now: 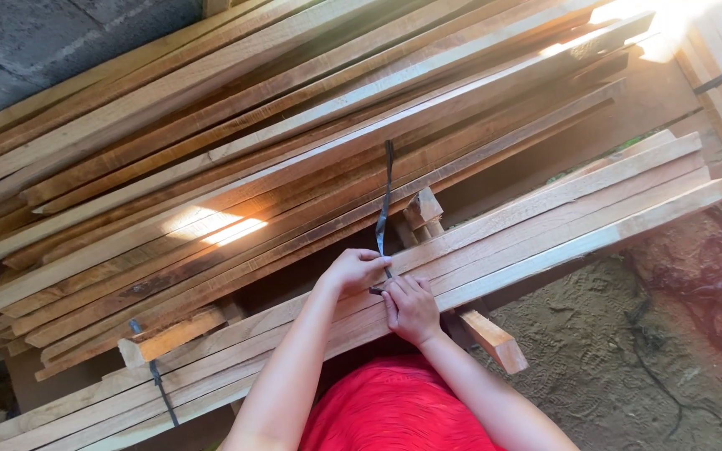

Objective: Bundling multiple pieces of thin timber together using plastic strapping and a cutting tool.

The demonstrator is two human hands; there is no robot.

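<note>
Strap pinched between both hands

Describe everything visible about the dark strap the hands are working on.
The dark strap is a thin, flat, flexible band, plastic or rubber by its look. It rises from the bundle of wooden slats, its free end pointing up over the stacked planks. The left hand pinches it low down; the right hand holds its base against the slats.
</note>
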